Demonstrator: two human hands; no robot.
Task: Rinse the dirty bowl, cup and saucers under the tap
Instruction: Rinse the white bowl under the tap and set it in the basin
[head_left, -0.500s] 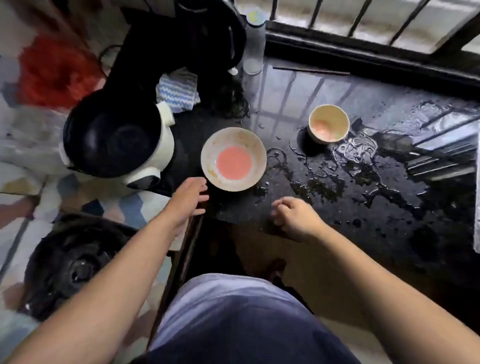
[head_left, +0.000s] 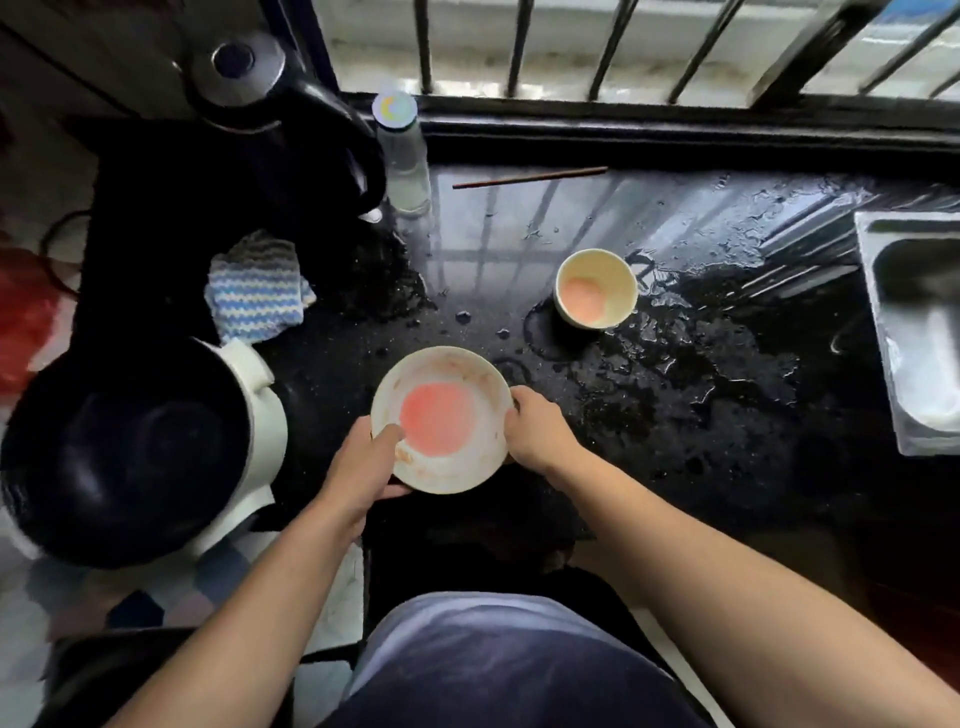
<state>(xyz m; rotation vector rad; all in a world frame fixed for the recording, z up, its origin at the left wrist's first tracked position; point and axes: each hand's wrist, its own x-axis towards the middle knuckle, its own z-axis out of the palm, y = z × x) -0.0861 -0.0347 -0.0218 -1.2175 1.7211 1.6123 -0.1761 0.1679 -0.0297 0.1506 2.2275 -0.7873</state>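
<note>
Both hands grip dirty bowl (head_left: 439, 419): left hand (head_left: 363, 460) w/ thumb inside rim, right hand (head_left: 537, 428) opposite. Wet black counter (head_left: 675, 415); cup (head_left: 596, 288) beyond bowl, sink (head_left: 914, 332) far right, window bars (head_left: 623, 47) behind.

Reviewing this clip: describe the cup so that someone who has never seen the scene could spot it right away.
Start at the wet black countertop below the barred window. The cup stands alone near its middle, between the dirty bowl held by both hands and the steel sink at the right. It is small, cream, deeper than the bowl, with a pale orange residue at its bottom.
</note>
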